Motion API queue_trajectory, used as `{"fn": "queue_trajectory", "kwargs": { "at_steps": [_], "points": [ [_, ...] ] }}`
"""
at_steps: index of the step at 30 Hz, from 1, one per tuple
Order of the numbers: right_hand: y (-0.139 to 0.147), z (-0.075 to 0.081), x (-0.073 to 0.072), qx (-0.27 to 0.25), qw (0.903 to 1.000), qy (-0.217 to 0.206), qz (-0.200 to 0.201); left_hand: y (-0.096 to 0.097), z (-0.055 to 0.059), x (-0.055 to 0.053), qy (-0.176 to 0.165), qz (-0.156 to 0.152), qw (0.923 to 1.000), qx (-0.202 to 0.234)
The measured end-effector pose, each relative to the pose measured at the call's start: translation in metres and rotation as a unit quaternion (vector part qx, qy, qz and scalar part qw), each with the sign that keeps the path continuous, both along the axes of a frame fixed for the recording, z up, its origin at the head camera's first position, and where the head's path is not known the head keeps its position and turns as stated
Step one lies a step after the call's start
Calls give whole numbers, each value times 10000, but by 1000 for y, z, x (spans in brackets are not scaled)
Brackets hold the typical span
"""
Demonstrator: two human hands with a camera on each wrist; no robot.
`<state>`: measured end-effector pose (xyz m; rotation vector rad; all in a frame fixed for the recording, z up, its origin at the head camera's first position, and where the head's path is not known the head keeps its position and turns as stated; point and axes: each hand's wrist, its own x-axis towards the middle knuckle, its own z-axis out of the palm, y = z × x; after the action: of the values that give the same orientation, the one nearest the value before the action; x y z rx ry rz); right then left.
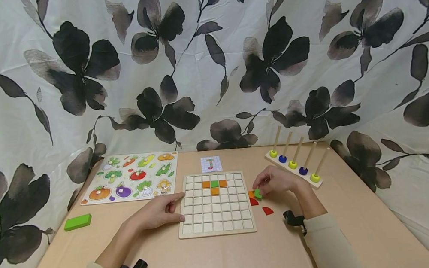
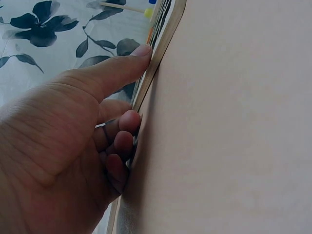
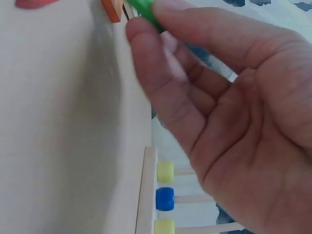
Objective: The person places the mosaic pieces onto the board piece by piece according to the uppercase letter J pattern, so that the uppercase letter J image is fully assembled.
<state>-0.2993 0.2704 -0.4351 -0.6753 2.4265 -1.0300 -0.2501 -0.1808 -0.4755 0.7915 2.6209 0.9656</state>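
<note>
My right hand pinches a small green square tile between thumb and fingertip, just off the right edge of the wooden grid board. The same green tile shows at the top of the right wrist view. My left hand touches the board's left edge with thumb and index finger, its other fingers bent in; the left wrist view shows the thumb on the rim. Three orange tiles and a green tile sit in the board's upper cells.
Beside the board's right edge lie an orange tile and two red rounded pieces. A pattern card lies behind the board. At the back left is a vegetable picture board, with a green block before it. A peg stand with beads stands right.
</note>
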Motion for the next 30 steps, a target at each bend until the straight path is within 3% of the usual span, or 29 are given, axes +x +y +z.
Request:
{"fn": "queue_trajectory", "kwargs": {
  "at_steps": [20,30],
  "points": [
    [-13,5,3,-202,9982,499,-278,0,1,1,-80,29,10000,-2],
    [-27,3,3,-456,9970,517,-337,1,2,1,-15,13,10000,-7]
  ]
}}
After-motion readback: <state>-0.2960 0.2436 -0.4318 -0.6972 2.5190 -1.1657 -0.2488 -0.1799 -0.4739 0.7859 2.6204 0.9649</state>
